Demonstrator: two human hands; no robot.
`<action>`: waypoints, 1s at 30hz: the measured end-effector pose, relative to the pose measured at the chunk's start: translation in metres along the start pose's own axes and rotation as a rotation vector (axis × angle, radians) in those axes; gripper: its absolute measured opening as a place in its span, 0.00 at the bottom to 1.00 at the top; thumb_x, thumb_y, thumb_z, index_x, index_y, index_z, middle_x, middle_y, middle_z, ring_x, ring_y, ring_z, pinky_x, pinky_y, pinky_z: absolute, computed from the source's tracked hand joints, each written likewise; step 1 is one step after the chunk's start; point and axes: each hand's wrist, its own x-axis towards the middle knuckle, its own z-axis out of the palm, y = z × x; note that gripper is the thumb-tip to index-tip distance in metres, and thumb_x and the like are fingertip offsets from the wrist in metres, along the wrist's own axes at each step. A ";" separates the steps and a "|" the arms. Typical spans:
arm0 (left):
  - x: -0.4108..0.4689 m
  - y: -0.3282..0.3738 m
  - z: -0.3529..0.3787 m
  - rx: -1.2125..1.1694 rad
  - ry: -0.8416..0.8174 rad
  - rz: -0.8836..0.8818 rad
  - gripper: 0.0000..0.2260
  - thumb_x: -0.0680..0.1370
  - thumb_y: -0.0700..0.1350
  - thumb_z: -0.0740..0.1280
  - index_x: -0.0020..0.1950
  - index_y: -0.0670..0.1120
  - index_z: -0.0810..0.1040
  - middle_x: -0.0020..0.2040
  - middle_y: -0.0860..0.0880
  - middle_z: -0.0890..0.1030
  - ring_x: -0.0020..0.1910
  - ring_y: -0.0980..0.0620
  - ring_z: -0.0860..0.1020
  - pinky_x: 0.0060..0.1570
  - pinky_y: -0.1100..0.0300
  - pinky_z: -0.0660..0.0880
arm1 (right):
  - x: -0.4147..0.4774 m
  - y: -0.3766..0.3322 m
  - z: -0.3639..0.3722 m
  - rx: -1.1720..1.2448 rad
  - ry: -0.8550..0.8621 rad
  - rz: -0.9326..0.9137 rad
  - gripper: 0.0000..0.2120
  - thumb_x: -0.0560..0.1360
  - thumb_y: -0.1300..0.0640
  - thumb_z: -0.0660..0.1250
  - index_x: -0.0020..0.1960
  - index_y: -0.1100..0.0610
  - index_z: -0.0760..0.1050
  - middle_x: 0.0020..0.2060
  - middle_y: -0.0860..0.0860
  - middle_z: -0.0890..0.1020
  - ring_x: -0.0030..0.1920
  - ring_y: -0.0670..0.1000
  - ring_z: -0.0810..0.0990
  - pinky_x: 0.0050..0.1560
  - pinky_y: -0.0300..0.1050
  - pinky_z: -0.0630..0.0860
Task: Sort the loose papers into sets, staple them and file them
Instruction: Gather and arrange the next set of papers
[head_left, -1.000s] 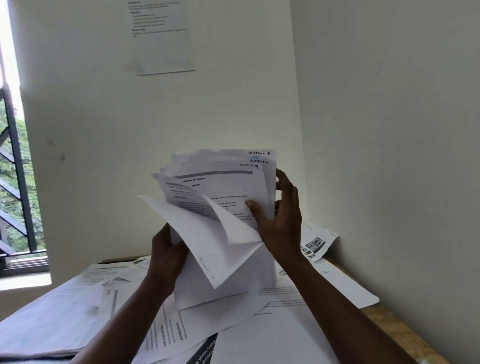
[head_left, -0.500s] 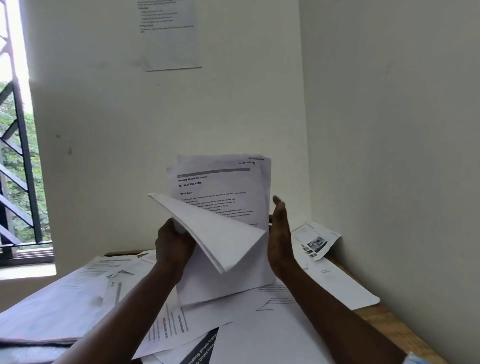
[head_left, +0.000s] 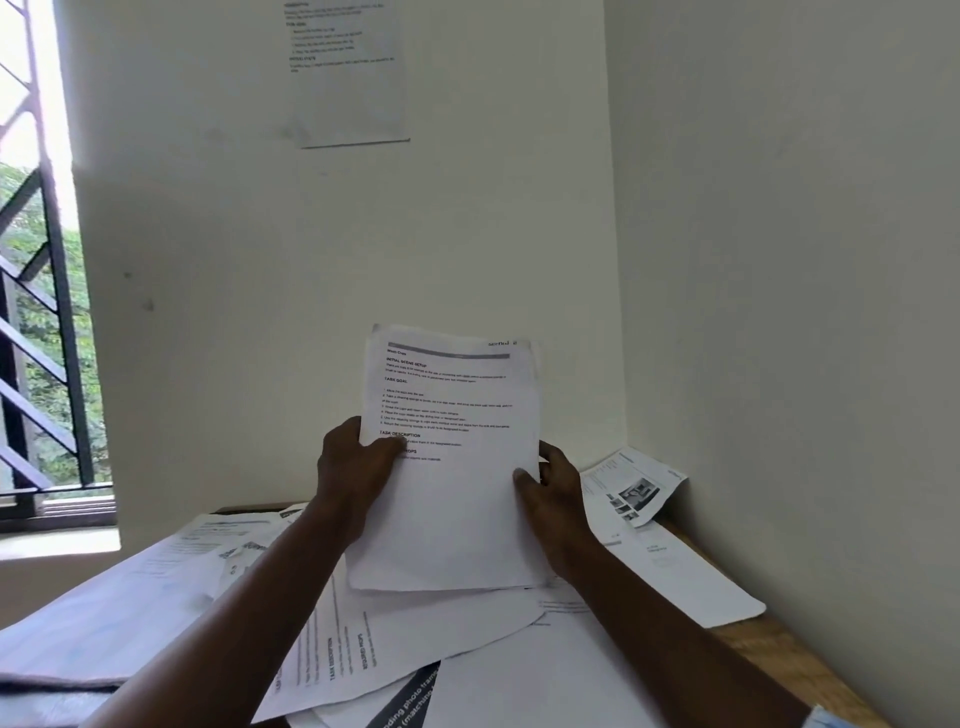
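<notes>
Early stage, my read. Paper set (head_left: 452, 467) held upright over table (head_left: 779, 654), edges roughly flush. Lower edge on or just above loose papers (head_left: 363, 649), cannot tell which. Left hand (head_left: 353, 467) clamps left edge, thumb on front. Right hand (head_left: 550, 488) clamps right edge. No staple, stapler or file visible. Loose papers cover table, unsorted, so stapling and filing remain. Table is wood, set in corner. Curled sheet (head_left: 631, 483) leans on right wall. White walls, printed notice (head_left: 348, 78) ahead, barred window (head_left: 41, 312) left.
</notes>
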 end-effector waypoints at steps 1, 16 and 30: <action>0.002 -0.001 -0.002 0.006 -0.009 0.020 0.14 0.66 0.48 0.73 0.52 0.50 0.85 0.48 0.51 0.87 0.49 0.45 0.85 0.54 0.46 0.82 | 0.001 -0.002 0.001 -0.017 0.007 -0.014 0.19 0.79 0.67 0.66 0.66 0.51 0.73 0.50 0.50 0.86 0.47 0.47 0.83 0.50 0.42 0.78; -0.001 -0.013 -0.008 -0.167 -0.079 0.053 0.14 0.77 0.37 0.73 0.61 0.47 0.82 0.55 0.51 0.87 0.54 0.49 0.84 0.50 0.54 0.79 | -0.002 -0.028 0.001 -0.068 -0.072 -0.156 0.20 0.79 0.56 0.72 0.69 0.50 0.71 0.61 0.48 0.81 0.61 0.50 0.80 0.67 0.53 0.76; -0.013 -0.028 0.003 -0.173 0.042 0.050 0.10 0.78 0.34 0.70 0.58 0.44 0.83 0.51 0.50 0.86 0.49 0.49 0.84 0.47 0.55 0.80 | -0.018 -0.028 0.013 -0.176 0.039 -0.223 0.16 0.82 0.54 0.66 0.68 0.52 0.68 0.59 0.51 0.81 0.59 0.56 0.81 0.62 0.60 0.78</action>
